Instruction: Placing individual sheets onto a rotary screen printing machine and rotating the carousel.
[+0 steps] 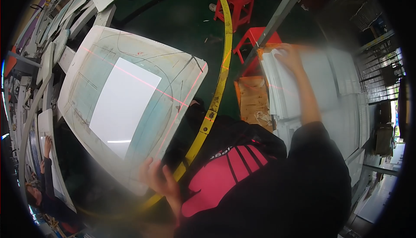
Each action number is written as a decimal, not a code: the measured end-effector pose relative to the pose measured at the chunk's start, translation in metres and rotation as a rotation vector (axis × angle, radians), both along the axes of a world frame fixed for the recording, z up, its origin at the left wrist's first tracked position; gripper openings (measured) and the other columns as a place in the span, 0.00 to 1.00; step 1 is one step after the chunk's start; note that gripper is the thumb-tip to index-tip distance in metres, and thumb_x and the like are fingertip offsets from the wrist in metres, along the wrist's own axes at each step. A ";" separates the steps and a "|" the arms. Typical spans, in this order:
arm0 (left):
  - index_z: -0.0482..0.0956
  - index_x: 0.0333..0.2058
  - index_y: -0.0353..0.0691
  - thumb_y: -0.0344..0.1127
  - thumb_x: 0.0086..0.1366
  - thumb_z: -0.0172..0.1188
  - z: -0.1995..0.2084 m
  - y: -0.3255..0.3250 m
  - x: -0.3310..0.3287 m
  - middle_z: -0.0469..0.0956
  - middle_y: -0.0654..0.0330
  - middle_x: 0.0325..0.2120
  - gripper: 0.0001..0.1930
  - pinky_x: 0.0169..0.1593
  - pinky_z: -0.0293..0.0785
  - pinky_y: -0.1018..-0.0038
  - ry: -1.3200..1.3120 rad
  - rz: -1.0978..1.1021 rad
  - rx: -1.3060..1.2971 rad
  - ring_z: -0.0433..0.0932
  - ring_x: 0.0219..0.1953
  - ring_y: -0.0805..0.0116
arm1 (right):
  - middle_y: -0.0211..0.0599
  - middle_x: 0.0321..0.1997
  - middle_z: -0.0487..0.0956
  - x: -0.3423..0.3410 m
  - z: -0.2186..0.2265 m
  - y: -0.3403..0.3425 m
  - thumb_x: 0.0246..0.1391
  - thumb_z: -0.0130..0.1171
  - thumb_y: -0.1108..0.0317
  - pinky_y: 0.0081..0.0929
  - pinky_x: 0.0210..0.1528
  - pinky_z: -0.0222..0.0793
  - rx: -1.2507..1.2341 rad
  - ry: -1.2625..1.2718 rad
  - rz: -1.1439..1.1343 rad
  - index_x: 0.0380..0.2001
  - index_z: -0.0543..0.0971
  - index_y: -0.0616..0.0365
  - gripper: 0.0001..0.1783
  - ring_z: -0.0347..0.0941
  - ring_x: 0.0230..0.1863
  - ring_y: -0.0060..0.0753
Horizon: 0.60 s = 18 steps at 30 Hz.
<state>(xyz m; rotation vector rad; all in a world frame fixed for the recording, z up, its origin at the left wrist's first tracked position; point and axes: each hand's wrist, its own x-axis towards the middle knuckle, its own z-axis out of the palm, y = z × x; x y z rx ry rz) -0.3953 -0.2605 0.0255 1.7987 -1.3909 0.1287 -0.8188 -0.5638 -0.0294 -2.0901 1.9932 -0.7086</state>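
Several white sheets point(320, 86) could slide together if my right hand point(290, 58), whose grip I cannot tell, drags their edges, while my left hand point(161, 180) spreads unclenched.

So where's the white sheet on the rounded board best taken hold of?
I'd pinch the white sheet at its bottom corner, coming from the side of the left hand, which is close by. It looks thin and flat on the rounded board, so that edge likely needs lifting first.

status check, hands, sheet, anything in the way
Left hand open at pale board; right hand at white stack. White sheet on board. Yellow rail between board and stack.
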 end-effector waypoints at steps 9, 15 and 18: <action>0.73 0.34 0.37 0.27 0.52 0.54 0.000 -0.010 -0.009 0.70 0.54 0.40 0.09 0.49 0.57 0.65 0.037 -0.030 0.029 0.64 0.45 0.57 | 0.37 0.35 0.74 -0.007 0.000 -0.017 0.46 0.54 0.61 0.29 0.43 0.60 -0.166 -0.215 0.035 0.27 0.74 0.58 0.11 0.69 0.38 0.36; 0.73 0.33 0.38 0.25 0.50 0.54 0.000 -0.018 -0.008 0.70 0.55 0.38 0.10 0.47 0.58 0.66 0.014 -0.090 -0.005 0.65 0.43 0.57 | 0.43 0.20 0.71 0.010 0.029 -0.018 0.55 0.43 0.55 0.29 0.29 0.60 -0.238 -0.275 0.012 0.25 0.70 0.63 0.20 0.69 0.25 0.38; 0.74 0.31 0.38 0.23 0.47 0.55 -0.002 -0.023 -0.007 0.72 0.56 0.33 0.10 0.44 0.60 0.68 0.091 -0.244 -0.016 0.68 0.38 0.58 | 0.44 0.15 0.68 0.020 0.052 -0.006 0.55 0.42 0.53 0.30 0.27 0.60 -0.159 -0.021 -0.013 0.19 0.70 0.63 0.23 0.66 0.20 0.42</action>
